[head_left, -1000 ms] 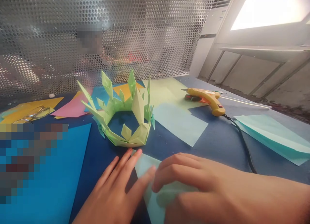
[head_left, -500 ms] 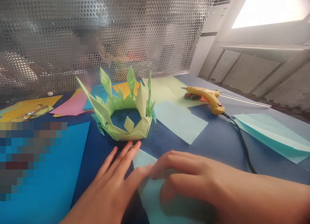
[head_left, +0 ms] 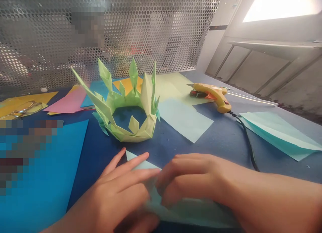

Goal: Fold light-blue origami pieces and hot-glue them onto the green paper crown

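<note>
A pale teal paper sheet (head_left: 191,211) lies on the table under both hands. My left hand (head_left: 120,189) rests on its left part, fingers spread and pointing towards my right hand. Bent fingers of my right hand (head_left: 196,179) press on the sheet, their tips close to the left fingertips; whether they pinch its edge is hidden. Just beyond the hands stands a light green folded-paper crown (head_left: 133,137) with upright points and small teal pieces at its sides.
A yellow glue gun (head_left: 212,95) with a black cord lies at the right. Teal sheets (head_left: 187,117) lie nearby, a large blue sheet (head_left: 72,159) at the left. Glasses (head_left: 27,108) and coloured papers sit further back, before a perforated metal panel (head_left: 151,31).
My left hand has turned and now reaches across the sheet, its fingers pointing more to the right. The sheet's corner shows further left. The whole view has shifted slightly.
</note>
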A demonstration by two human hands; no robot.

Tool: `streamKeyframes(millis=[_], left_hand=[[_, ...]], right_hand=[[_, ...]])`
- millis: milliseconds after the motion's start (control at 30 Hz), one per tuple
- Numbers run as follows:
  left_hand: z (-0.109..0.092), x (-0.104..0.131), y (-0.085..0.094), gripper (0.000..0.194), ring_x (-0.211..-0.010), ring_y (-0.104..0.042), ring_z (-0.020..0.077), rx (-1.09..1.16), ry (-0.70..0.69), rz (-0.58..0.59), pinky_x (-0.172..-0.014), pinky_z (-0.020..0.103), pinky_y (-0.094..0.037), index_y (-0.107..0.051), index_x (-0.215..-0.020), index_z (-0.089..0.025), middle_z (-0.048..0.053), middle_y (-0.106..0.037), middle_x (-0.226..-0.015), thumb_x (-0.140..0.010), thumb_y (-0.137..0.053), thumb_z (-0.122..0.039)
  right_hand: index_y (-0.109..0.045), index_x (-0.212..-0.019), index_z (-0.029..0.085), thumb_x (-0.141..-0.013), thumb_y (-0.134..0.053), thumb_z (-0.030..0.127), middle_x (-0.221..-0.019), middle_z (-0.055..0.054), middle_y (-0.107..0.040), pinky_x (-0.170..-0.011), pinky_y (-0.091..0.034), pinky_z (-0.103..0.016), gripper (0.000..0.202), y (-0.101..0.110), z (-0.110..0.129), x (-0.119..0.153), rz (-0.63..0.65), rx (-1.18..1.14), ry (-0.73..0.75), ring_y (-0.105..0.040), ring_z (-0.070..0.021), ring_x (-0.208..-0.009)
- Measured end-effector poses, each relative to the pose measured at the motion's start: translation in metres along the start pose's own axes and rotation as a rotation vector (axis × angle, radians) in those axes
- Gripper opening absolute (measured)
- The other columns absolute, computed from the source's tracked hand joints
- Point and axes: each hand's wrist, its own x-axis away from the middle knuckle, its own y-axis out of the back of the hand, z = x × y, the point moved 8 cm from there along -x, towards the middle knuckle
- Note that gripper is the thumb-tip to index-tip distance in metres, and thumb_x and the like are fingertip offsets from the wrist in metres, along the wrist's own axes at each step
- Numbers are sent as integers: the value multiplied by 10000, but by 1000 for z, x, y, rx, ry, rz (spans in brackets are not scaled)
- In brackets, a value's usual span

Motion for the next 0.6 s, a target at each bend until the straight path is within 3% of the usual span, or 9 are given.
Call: streamKeyframes(millis=[67,200,267,333,400,500,600], left_hand=[[-2,0,3,148,-1494,-422,121,13,-10,-48,-1287,395,-181,-591,-998,-312,-112,-648,-1461,-924,-549,-192],[-2,-4,8,263,-1371,-594,161,7,17,-100,-1283,453,-274,-646,-994,-298,-74,-782,-1242,-840,-553,-105],[0,-5,7,241,-1339,-626,175,19,43,-93,-1281,445,-293,-651,-897,-283,-50,-795,-1202,-801,-548,-87],[3,-6,9,237,-1303,-652,168,55,76,-124,-1271,413,-316,-642,-898,-281,-45,-795,-1186,-791,-556,-88],[5,-5,13,253,-1248,-681,141,112,106,-190,-1260,358,-327,-632,-992,-302,-77,-794,-1159,-813,-595,-127],[6,-3,16,274,-1223,-689,116,152,147,-270,-1223,279,-359,-633,-1095,-343,-129,-792,-1152,-868,-628,-189],[7,-4,15,235,-1209,-691,107,163,167,-291,-1170,228,-408,-672,-1083,-340,-136,-797,-1135,-906,-623,-193]], right_hand=[[-700,-1197,187,-590,-874,98,-1217,-59,-703,-964,-537,-240,637,-7,3,0,180,-5,56,-694,-199,-1065],[-726,-958,144,-892,-721,162,-913,-47,-727,-746,-550,-192,69,6,-4,-5,93,53,-56,-687,-137,-790],[-699,-810,156,-968,-664,194,-753,-3,-684,-644,-514,-170,166,9,-7,-7,45,57,-114,-634,-104,-656],[-703,-784,166,-967,-675,206,-706,14,-676,-635,-507,-180,189,11,-10,-7,8,82,-156,-633,-108,-640],[-753,-922,185,-949,-692,202,-775,9,-733,-664,-524,-204,69,11,-14,-7,-12,86,-208,-681,-134,-694],[-683,-1273,232,-941,-674,172,-949,8,-792,-701,-543,-227,338,8,-20,-5,-17,37,-245,-732,-154,-786],[-623,-1315,226,-919,-663,105,-1070,13,-784,-794,-540,-207,417,8,-17,-7,-37,-1,-161,-732,-129,-895]])
